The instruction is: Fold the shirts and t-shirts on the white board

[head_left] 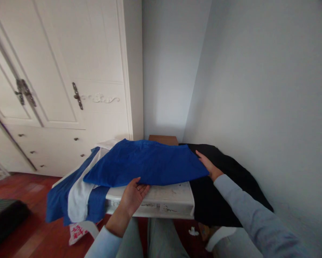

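Observation:
A bright blue cloth (147, 163) lies spread over a white table (174, 193). My left hand (134, 197) is at its front edge, palm up with the fingers apart and partly under the hem; the thumb reaches the cloth's edge. At the cloth's right end is my right hand (208, 165), touching its edge; how its fingers close there is hard to make out. Black cloth (231, 179) drapes over the table's right end, beneath my right hand. On the left end hang darker blue cloth (66, 191) and white cloth (79, 197).
Behind the table is a brown box (163, 139). A white wardrobe (102, 64) stands at the back left, and a pale wall (257, 89) rises on the right. A black object (5, 218) rests on the red floor. Below the table are a printed bag (80, 231) and white scraps (193, 231).

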